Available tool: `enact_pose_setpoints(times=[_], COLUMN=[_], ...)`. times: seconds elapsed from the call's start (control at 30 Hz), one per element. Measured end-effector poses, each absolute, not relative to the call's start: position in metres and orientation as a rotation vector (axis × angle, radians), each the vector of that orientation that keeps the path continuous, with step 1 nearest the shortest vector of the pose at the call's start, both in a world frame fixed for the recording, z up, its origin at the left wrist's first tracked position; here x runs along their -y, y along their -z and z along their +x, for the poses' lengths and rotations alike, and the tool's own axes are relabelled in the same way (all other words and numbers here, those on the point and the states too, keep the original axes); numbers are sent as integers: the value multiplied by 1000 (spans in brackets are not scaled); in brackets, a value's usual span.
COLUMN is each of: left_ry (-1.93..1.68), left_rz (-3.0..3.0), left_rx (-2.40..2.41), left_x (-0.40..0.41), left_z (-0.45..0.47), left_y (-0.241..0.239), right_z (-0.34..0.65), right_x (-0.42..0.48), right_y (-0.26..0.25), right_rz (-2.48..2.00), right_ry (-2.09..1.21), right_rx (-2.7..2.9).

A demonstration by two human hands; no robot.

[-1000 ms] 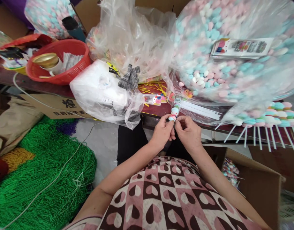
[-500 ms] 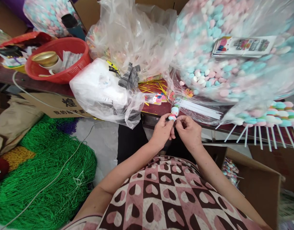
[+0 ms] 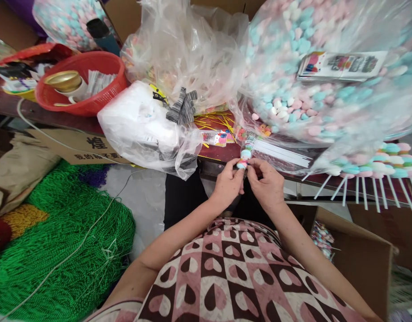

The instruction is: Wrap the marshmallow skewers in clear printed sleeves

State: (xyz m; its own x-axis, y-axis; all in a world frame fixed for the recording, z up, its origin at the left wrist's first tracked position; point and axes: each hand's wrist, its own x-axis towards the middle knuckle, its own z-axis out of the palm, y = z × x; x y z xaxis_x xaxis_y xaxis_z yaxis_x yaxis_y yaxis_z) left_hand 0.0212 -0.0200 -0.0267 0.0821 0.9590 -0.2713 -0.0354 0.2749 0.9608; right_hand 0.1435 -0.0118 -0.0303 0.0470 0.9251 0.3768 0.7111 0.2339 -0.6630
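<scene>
Between my two hands, at the table's front edge, is a marshmallow candy (image 3: 246, 154) in a clear printed wrapper, with pink, white and blue pieces showing. My left hand (image 3: 227, 185) is closed on its lower end, thumb and fingers pinching it. From the other side my right hand (image 3: 267, 184) pinches the same end, fingertips touching the wrapper. Just beyond lie white sticks (image 3: 282, 153), printed wrappers (image 3: 218, 137) and loose yellow twist ties (image 3: 214, 120). Fingers hide the candy's bottom.
A big bag of pastel marshmallows (image 3: 346, 98) fills the back right. Marshmallow skewers (image 3: 393, 160) overhang the table edge. A white plastic bag (image 3: 138, 129) and red basket (image 3: 116, 74) stand left. Green cords (image 3: 74, 237) cover the floor; an open carton (image 3: 363, 259) sits right.
My right fingertips have moved slightly left, up against the candy's wrapped end. My left hand keeps its grip in nearly the same spot.
</scene>
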Motion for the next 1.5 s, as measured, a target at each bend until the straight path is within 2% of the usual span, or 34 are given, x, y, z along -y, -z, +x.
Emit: enact_pose_setpoints(times=[0.53,0.97,1.13,1.27,1.4,1.5], left_ry=[-917,-902,-911,-1053,-1133,-1108], left_rz=[1186,1160,1115,1060,837,758], left_rx=[-1324,-1343,-1374,-1323,-1099,-1079], left_x=[20,18,14,9,7,4], left_z=[18,20,20,19,16,12], left_y=[21,23,33,43,43,38], right_z=[154,151,140,129,129,138], right_x=[0,0,16,30,37,36], right_y=[17,17,21,22,14,8], right_rz=[-1625,-1712,-1667,-1581,-1429,-1437], right_ry=[-37,36,-60,-167,-472,-744], right_rx=[2056,2075,2054,1997,1878,1555])
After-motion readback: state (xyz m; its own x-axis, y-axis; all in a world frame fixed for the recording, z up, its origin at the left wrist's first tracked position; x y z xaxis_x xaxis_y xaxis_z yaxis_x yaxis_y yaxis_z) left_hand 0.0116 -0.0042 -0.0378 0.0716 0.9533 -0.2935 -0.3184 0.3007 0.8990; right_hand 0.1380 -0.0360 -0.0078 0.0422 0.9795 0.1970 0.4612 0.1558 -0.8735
